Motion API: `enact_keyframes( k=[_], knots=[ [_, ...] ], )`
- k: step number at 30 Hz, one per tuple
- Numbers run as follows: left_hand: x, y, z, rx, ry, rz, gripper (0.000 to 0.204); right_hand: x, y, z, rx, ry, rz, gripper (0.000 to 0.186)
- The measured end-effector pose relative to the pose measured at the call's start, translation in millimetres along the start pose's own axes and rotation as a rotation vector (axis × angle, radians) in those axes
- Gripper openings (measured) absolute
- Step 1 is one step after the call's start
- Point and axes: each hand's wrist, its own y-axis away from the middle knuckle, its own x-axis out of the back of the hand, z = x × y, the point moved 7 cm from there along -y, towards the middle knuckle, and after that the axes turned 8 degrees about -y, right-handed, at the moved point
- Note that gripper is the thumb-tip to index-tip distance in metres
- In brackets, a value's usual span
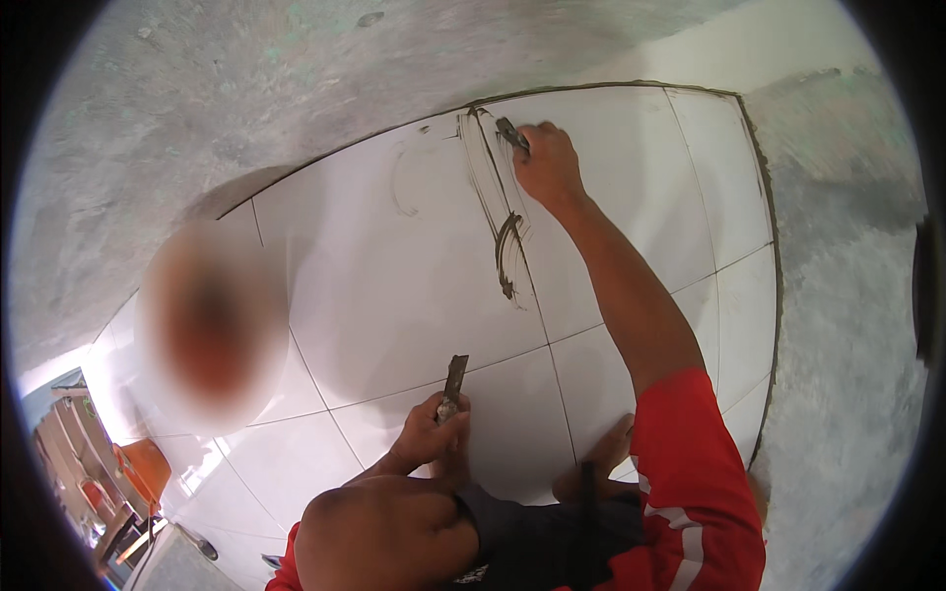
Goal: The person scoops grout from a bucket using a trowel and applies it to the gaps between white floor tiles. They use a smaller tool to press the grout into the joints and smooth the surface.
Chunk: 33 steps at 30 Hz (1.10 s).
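Dark flat scraper [511,135]: pinched in my right hand [548,167], partly hidden
Grey metal spatula [455,376]: my left hand [431,431] clasps it

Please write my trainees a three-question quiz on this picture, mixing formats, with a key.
1. True or false: the person's left hand holds a narrow, flat-bladed, dark-smeared scraper.
2. Where does the curved dark-grey smear lie? A) on a red fabric sleeve; B) on glossy white tiles; C) on a bare foot.
3. In your own words: what grips the short dark tool near the tiles' far edge?

Key: 1. True; 2. B; 3. The person's right hand.
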Motion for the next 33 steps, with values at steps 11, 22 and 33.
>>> enact_keyframes(
  k=[11, 22, 33],
  knots=[
    [8.1, 0.1, 8.4, -0.008, -0.011, 0.006, 0.023, -21.1, 20.1, -30.8, 0.311, 0.003, -0.499, 0.029],
    [4.9, -3.7, 2.0, -0.08, -0.002, 0.013, 0.023, 50.4, 216.1, -32.8, 0.211, -0.243, -0.601, 0.031],
    [2.2, -0.7, 6.7, -0.102, -0.002, 0.05, 0.023, 34.3, 239.2, -63.5, 0.147, -0.244, -0.494, 0.02]
  ],
)
